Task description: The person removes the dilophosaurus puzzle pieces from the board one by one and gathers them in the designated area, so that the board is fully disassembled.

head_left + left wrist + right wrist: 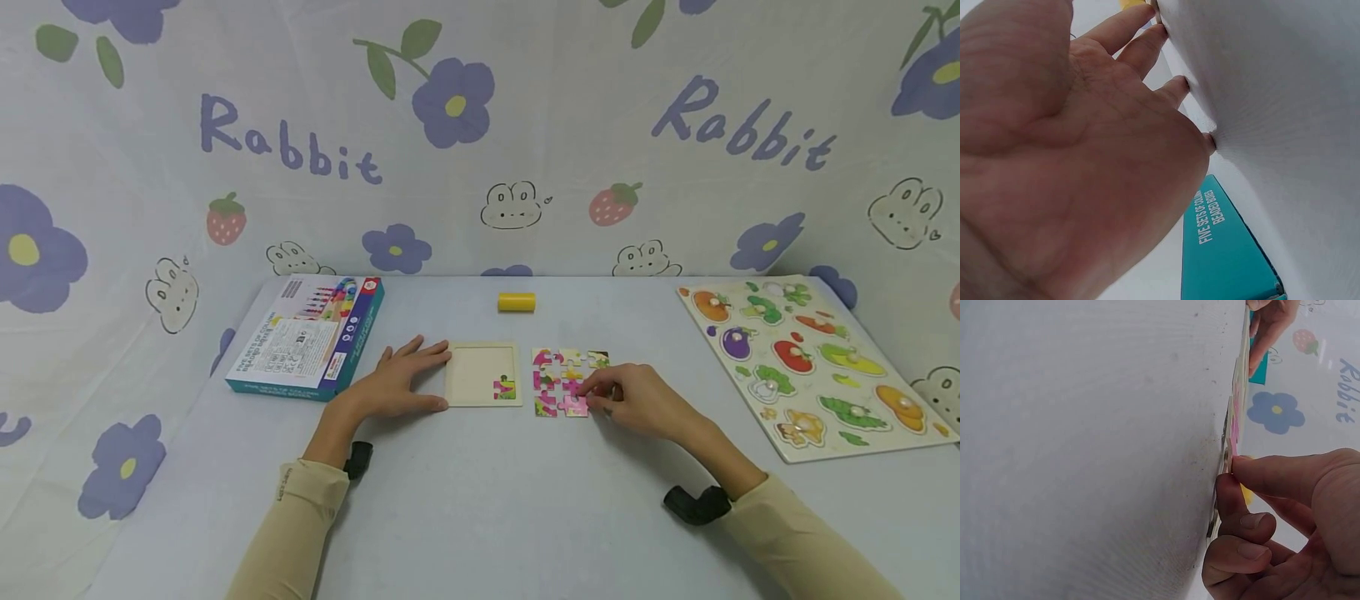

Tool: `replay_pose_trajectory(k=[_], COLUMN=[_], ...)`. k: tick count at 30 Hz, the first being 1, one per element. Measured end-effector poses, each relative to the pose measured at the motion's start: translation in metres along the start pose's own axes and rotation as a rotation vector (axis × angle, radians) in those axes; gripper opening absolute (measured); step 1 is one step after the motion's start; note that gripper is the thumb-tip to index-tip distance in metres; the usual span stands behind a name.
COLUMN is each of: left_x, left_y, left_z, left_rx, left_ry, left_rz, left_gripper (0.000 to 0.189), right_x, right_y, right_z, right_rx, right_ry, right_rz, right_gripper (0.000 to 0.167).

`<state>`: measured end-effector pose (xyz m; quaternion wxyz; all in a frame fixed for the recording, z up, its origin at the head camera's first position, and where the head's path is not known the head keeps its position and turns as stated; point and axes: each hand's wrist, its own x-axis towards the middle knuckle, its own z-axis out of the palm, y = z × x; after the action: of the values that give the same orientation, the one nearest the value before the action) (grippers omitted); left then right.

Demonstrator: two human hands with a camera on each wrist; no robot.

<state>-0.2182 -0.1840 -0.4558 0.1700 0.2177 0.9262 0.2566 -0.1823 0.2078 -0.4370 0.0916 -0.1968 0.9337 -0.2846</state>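
A square wooden puzzle tray (472,371) lies flat in the middle of the table, with a pink and green jigsaw section (505,388) in its lower right corner. My left hand (393,383) is spread beside it, fingertips and thumb against its left edge. To the right of the tray lie several loose jigsaw pieces (546,381) in a rough block, pink, yellow and green. At that block's lower right, my right hand (637,400) pinches a pink jigsaw piece (576,406) by its edge. Thumb and index finger meet at this piece in the right wrist view.
A teal and white box (300,337) lies at the left. Behind the tray is a yellow cylinder (517,302). A vegetable peg board (817,367) lies at the right. Behind the table hangs a printed cloth (555,108).
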Motion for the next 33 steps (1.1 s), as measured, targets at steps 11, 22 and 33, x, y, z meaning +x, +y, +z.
replay_pose_trajectory(k=[11, 22, 33], left_x=[-0.001, -0.001, -0.002], left_y=[0.001, 0.0, 0.002], left_z=[0.0, 0.001, 0.0], left_rx=[0.006, 0.001, 0.0], left_ry=[0.006, 0.008, 0.015], left_rz=[0.015, 0.017, 0.014], left_gripper=[0.083, 0.083, 0.083], right_x=[0.002, 0.034, 0.066], right_y=[0.0, -0.028, -0.052], right_z=[0.0, 0.014, 0.031], right_rx=[-0.007, 0.051, 0.04], right_ry=[0.012, -0.02, -0.095], right_rz=[0.022, -0.07, -0.134], right_gripper=[0.015, 0.017, 0.029])
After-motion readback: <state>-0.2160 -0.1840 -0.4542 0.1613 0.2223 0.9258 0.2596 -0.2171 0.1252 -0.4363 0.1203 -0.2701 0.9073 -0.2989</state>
